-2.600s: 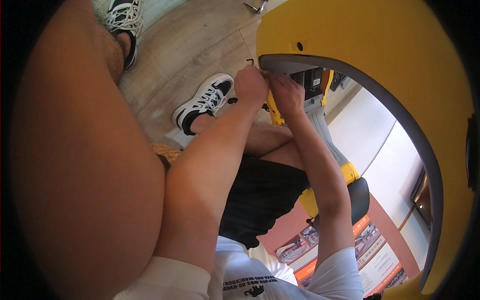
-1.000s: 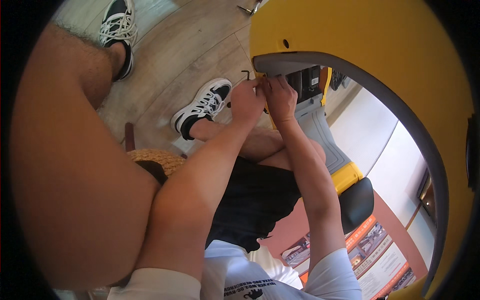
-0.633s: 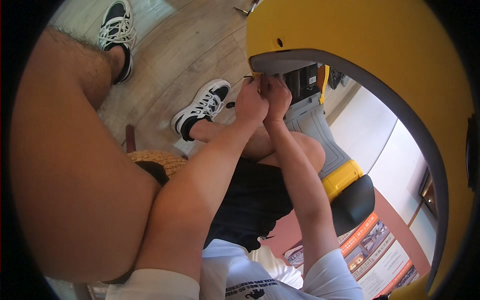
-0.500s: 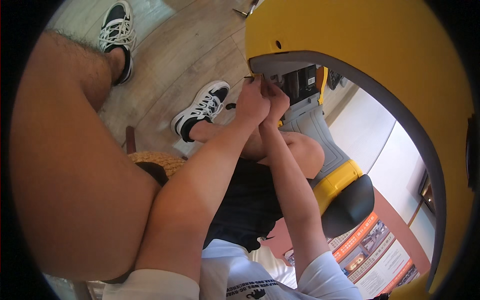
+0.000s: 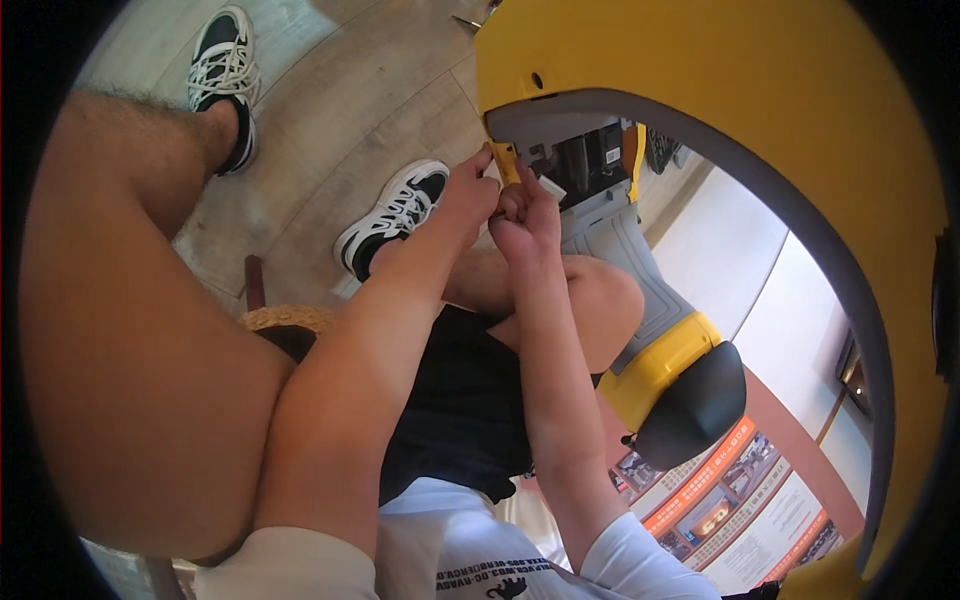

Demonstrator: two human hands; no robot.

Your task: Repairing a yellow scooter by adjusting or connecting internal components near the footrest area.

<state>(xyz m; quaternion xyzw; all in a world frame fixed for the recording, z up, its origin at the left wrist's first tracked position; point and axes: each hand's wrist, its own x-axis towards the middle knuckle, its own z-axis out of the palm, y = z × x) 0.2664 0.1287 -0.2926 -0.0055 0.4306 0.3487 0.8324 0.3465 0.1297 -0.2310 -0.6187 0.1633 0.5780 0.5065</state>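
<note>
A yellow vehicle body panel with a dark grey trim edge (image 5: 600,97) curves over an open compartment (image 5: 580,165) with black parts inside. My left hand (image 5: 468,200) is at the compartment's near left corner, its index finger stretched along a small yellow tab (image 5: 505,162) and its thumb at the tab's lower end. Close beside it, my right hand (image 5: 530,218) has its index finger raised against the tab and its other fingers curled in. What those curled fingers hold, if anything, is hidden. A small white piece (image 5: 552,187) shows just behind the right hand; whether it is held cannot be told.
Below the compartment lie a grey ribbed footboard (image 5: 620,270), a yellow part (image 5: 655,365) and a black rounded part (image 5: 690,410). My knee (image 5: 605,300) is close to the footboard. One shoe (image 5: 395,215) rests on the wood floor (image 5: 320,140). A printed poster (image 5: 735,500) stands beyond.
My hands have moved apart from their close overlap. The right index finger is now raised, and the yellow tab and white piece have come into sight. The view has shifted slightly.
</note>
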